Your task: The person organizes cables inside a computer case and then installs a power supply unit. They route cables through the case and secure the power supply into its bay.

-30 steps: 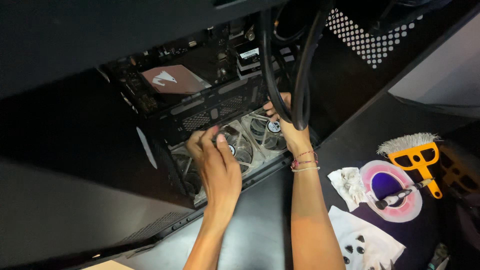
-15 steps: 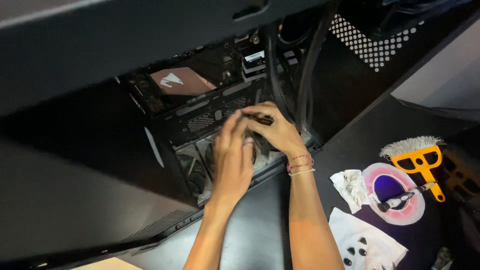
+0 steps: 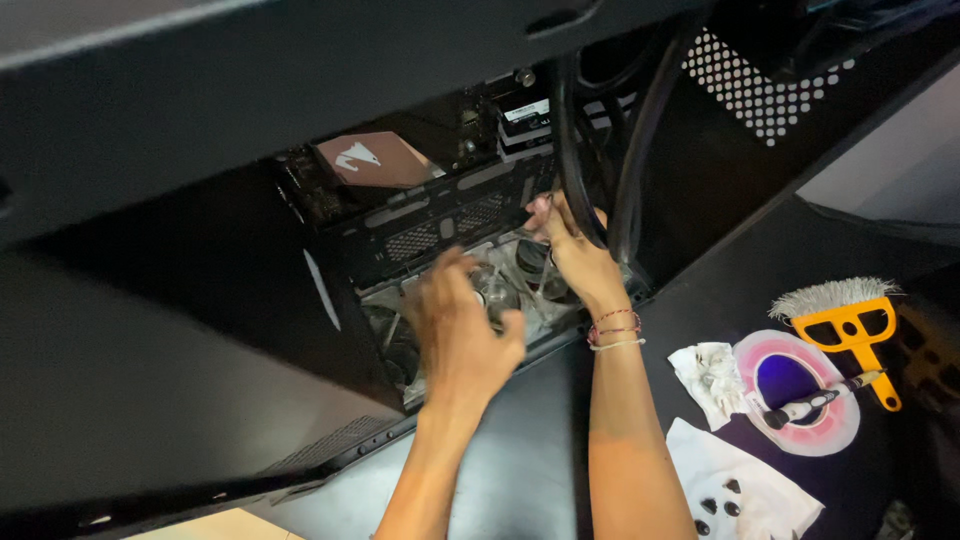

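Both hands had separated since half a second earlier. Left hand (image 3: pixel 462 335) hovered over the fan (image 3: pixel 500 290) low in the computer case (image 3: pixel 200 330), fingers loosely spread. Right hand (image 3: pixel 575 255), fingers pinched together, touched the black hoses (image 3: pixel 625 180). Brush (image 3: pixel 845 315) lay well right.

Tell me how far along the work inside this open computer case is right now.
Already done: the computer case lies open, and small dark parts sit on a white paper towel. In hand: the left hand and right hand both reach into the fan assembly beside the black tubes. Left: the fans remain inside; the yellow brush and small screwdriver lie idle.
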